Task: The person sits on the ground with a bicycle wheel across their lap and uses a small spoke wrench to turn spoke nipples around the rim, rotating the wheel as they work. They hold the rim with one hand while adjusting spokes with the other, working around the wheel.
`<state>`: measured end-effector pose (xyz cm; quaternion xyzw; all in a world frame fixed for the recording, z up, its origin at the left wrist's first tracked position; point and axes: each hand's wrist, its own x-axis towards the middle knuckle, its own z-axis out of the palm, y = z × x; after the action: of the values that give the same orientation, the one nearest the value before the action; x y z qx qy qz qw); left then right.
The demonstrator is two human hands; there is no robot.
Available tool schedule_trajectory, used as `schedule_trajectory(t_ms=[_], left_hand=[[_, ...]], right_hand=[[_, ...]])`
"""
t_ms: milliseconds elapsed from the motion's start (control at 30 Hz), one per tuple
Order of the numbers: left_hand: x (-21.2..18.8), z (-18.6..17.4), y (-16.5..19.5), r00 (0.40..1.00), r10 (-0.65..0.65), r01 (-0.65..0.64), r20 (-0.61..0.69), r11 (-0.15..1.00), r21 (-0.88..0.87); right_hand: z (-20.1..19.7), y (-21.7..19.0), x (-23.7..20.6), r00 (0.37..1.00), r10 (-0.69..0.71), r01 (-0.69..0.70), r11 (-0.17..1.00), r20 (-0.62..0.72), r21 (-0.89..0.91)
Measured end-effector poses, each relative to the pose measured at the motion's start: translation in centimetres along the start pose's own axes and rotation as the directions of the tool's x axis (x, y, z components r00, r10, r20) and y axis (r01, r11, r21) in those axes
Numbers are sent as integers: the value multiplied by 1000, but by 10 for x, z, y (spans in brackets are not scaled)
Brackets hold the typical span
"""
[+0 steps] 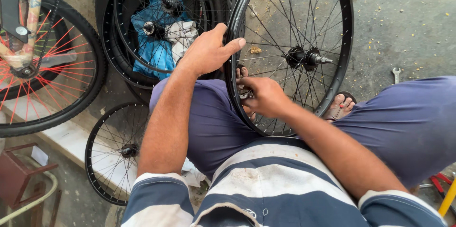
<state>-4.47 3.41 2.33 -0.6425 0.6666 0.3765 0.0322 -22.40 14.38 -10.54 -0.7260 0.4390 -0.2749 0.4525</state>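
A black bicycle wheel rim (pixel 349 27) with thin spokes and a central hub (pixel 304 57) stands upright between my knees. My left hand (pixel 206 51) grips the rim's left edge near the top, thumb over it. Lower on the same edge, my right hand (pixel 266 96) is closed on a small metal tool (pixel 246 94) at a spoke end inside the rim. My sandalled feet show through the spokes, resting on the ground.
A stack of black rims and tyres (pixel 118 27) with blue plastic and white cloth lies at upper left. A red-spoked wheel (pixel 57 65) stands at far left. Another small black wheel (pixel 114 151) leans below. A spanner (pixel 396 74) lies on the concrete at right.
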Motion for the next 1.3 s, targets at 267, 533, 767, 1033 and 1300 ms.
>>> schedule_trajectory(t_ms=[267,533,767,1033,1300], left_hand=[[6,7,-13,935,309,-283,-176,946,156],[4,6,-13,999,36,-36,3,998,-43],[5,7,-14,997,66,-67,-27,997,-30],[1,6,-5,995,86,-86,-56,996,15],[4,10,-13,994,92,-91,-60,996,23]], right_hand=[[-3,-2,-1,973,197,-223,940,123,258],[0,2,-3,993,61,-105,840,100,532],[-4,-4,-4,996,-42,24,974,73,225],[0,-2,-4,987,155,-158,977,34,141],[-3,-1,-6,993,31,-83,880,117,468]])
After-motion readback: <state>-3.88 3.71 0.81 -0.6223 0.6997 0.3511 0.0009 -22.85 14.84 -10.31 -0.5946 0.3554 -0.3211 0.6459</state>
